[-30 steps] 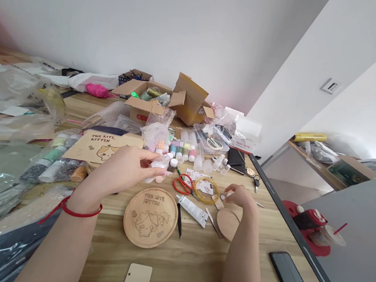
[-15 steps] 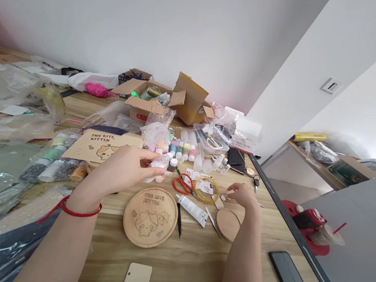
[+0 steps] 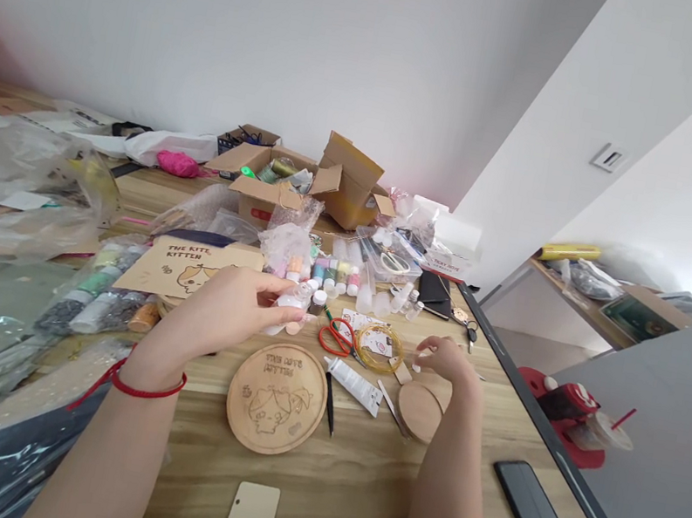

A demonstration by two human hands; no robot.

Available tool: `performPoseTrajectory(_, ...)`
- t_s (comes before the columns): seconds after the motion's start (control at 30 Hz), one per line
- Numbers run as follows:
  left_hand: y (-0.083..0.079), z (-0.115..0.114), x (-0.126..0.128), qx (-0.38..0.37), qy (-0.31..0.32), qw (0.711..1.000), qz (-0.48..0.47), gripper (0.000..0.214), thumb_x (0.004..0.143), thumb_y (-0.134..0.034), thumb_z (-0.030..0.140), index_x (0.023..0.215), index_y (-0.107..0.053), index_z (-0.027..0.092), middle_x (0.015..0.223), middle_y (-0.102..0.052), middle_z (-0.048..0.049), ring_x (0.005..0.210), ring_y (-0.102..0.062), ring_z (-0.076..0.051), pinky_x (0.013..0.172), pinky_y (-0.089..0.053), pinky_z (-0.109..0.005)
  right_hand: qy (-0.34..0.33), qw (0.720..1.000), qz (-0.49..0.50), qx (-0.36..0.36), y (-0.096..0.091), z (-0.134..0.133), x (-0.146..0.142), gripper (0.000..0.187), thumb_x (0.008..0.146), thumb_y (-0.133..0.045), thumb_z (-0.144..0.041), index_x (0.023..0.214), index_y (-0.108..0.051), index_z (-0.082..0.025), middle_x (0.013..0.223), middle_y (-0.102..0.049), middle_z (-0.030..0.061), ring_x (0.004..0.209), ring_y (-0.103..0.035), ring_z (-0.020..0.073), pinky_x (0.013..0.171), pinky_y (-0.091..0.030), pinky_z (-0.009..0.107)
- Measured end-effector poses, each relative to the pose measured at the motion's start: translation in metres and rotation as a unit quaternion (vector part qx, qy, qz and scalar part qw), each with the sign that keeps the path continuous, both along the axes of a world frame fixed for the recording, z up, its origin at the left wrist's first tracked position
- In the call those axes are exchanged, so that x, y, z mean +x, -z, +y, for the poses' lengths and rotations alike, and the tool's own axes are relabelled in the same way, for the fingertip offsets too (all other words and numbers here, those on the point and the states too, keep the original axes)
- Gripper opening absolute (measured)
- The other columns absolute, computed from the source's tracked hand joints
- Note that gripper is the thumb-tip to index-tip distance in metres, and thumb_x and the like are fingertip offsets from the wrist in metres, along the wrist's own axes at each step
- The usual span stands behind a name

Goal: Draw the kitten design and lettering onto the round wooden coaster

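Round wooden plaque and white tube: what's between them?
Head view: a slim black pen-like tool lies between the round wooden plaque and the white tube.

White walls [image 3: 226, 27] — a small wall plate [image 3: 609, 157], a wooden side table [image 3: 577, 305] beyond

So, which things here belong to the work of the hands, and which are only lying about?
With the hands: left hand, small plastic bottle; right hand, round wooden disc.
Lying about: red-handled scissors, gold wire coil, engraved round wooden plaque, square wooden tag.
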State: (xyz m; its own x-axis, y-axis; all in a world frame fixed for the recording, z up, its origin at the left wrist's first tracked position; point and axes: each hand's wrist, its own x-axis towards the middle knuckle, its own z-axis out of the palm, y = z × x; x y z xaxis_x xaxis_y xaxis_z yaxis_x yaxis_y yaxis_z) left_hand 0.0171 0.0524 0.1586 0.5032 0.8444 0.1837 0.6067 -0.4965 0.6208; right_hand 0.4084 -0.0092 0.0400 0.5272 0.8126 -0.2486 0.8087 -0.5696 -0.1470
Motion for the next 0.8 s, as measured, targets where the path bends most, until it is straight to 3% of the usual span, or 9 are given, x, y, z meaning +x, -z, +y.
performPoseTrajectory(0.23,0.001,0.001,0.000,0.003,0.003,1.000,0.002,0.036,0.074,-0.063,0.054,0.091,-0.077,0.026,0.069,-0.069,-0.0017,0.066,-0.062,-0.022,0.057,-0.043,-0.029,0.020,0.998,0.040,-0.039,0.007,0.002,0.006,0.041,0.062,-0.081,-0.018,0.101,-0.070,-0.025,0.106,-0.065,0.0068,0.099,-0.063,0.0266,0.077,-0.049,0.032)
performPoseTrajectory(0.47,0.001,0.001,-0.001,-0.001,0.000,1.000,-0.008,0.036,0.074,-0.063,0.054,0.089,-0.076,0.024,0.069,-0.069,-0.0017,0.066,-0.062,-0.021,0.058,-0.044,-0.029,0.032,0.990,0.121,-0.072,0.016,0.006,0.004,0.026,0.092,-0.061,-0.030,0.114,-0.061,-0.016,0.109,-0.066,0.0080,0.089,-0.066,0.0177,0.077,-0.057,0.034)
performPoseTrajectory(0.6,0.000,0.001,0.000,-0.003,0.000,1.000,0.004,0.038,0.075,-0.062,0.056,0.091,-0.076,0.024,0.070,-0.069,-0.0018,0.065,-0.062,-0.021,0.058,-0.044,-0.029,0.029,0.988,0.142,-0.051,0.014,0.004,0.004,0.024,0.077,-0.069,-0.011,0.100,-0.065,-0.017,0.096,-0.071,0.0078,0.076,-0.068,0.0149,0.061,-0.051,0.021)
performPoseTrajectory(0.8,0.000,0.001,0.000,0.003,0.004,1.000,0.016,0.040,0.077,-0.061,0.058,0.091,-0.076,0.025,0.070,-0.069,-0.0015,0.065,-0.062,-0.020,0.057,-0.042,-0.028,0.018,0.988,0.151,-0.032,0.013,0.005,0.001,0.032,0.068,-0.068,-0.008,0.098,-0.066,-0.018,0.110,-0.068,0.0100,0.076,-0.067,0.0147,0.053,-0.047,0.018)
